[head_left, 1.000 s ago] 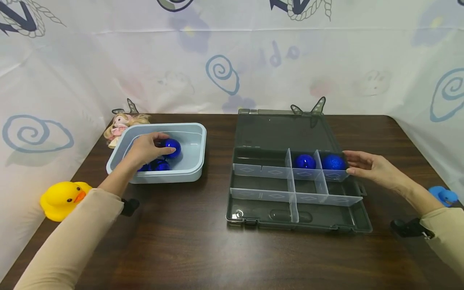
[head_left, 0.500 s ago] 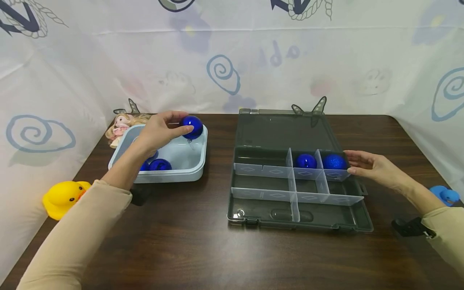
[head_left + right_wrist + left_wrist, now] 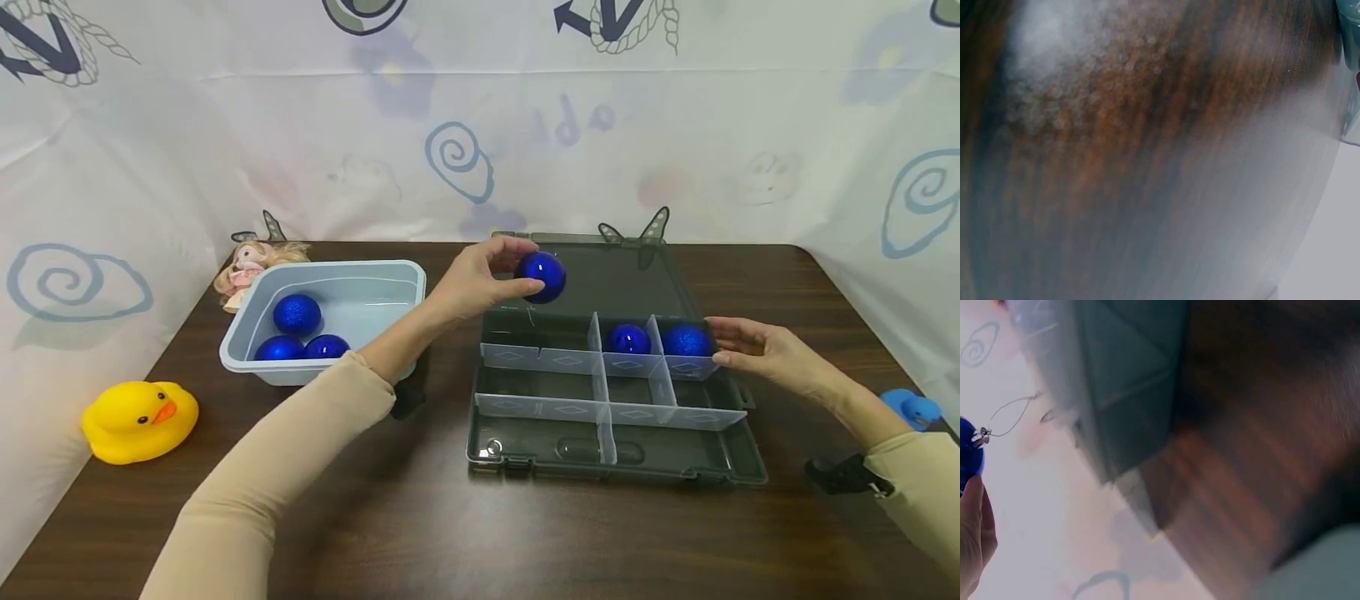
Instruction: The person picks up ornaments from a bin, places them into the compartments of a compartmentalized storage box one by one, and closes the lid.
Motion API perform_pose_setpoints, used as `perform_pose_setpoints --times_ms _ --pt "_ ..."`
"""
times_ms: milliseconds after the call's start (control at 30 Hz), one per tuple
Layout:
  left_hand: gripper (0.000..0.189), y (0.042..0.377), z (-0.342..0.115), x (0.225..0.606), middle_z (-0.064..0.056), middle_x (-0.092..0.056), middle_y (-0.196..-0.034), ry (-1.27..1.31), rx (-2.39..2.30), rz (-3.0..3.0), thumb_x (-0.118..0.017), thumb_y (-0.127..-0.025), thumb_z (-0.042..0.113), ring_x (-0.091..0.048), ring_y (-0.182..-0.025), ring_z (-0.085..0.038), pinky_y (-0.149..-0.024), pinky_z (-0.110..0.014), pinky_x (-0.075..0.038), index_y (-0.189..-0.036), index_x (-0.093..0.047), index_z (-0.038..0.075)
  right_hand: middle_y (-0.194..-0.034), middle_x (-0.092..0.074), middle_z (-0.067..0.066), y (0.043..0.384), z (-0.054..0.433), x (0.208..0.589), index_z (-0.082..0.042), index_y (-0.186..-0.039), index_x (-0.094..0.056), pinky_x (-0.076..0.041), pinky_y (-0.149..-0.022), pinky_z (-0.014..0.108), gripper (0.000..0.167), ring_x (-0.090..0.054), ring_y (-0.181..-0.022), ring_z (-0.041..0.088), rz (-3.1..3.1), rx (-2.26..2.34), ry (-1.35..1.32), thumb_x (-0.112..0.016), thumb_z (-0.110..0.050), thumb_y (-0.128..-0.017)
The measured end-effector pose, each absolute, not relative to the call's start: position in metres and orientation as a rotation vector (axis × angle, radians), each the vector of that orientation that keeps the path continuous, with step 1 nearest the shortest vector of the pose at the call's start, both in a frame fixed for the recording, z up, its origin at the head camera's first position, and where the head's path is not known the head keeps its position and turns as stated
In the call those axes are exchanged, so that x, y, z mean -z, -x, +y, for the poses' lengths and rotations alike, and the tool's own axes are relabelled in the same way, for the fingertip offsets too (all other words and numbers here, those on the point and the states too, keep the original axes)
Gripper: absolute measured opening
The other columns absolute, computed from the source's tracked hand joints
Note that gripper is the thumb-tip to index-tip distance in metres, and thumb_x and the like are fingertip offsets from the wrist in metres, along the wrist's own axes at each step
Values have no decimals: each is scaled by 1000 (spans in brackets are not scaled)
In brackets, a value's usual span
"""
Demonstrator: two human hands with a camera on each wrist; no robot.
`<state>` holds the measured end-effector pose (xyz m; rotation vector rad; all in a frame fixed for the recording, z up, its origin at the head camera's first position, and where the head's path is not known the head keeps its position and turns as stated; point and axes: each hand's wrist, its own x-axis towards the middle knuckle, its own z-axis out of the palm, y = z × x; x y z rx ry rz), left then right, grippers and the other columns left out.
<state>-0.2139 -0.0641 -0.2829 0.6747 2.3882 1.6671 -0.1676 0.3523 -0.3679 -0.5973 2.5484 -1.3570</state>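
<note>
My left hand (image 3: 480, 279) pinches a shiny blue Christmas bauble (image 3: 543, 277) between thumb and fingers. It is held up over the left back part of an open divided box (image 3: 551, 406). The bauble's silver cap and string loop show in the left wrist view. Two blue baubles, one shiny (image 3: 628, 339) and one glittery (image 3: 686, 340), sit in separate compartments of the box's back row. Relaxed fingers of my right hand (image 3: 776, 354) rest at the box's right edge, beside the glittery bauble. The right wrist view does not show this hand.
A pale blue tub (image 3: 378, 292) at the left holds 3 blue baubles (image 3: 297, 315). Behind it lies a doll (image 3: 247, 267). A yellow rubber duck (image 3: 140, 422) stands near the left edge, a blue duck (image 3: 911, 408) at the right. The box's lid (image 3: 592, 275) is folded back.
My left hand has lifted the bauble out of the tub and carried it right to the divided box. My right hand has stayed at the box's edge.
</note>
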Motion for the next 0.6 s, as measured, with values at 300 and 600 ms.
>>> perform_pose_setpoints --times_ms 300,600 --pt "45 222 -52 318 -9 -62 -119 -818 -1491 2355 -74 -81 10 -57 -110 -18 -91 -28 -49 -124 -59 6 -122 -44 -27 167 352 368 12 -139 -30 -47 -80 9 53 -48 -106 -17 2539 1364 588 -55 -2 -94" --pt "47 219 -53 337 -9 -61 -125 -871 -1254 2458 -75 -80 12 -63 -106 -21 -86 -24 -52 -125 -61 9 -121 -44 -28 168 351 368 12 -139 -31 -47 -80 9 54 -48 -106 -17 2548 1350 583 -56 -3 -93"
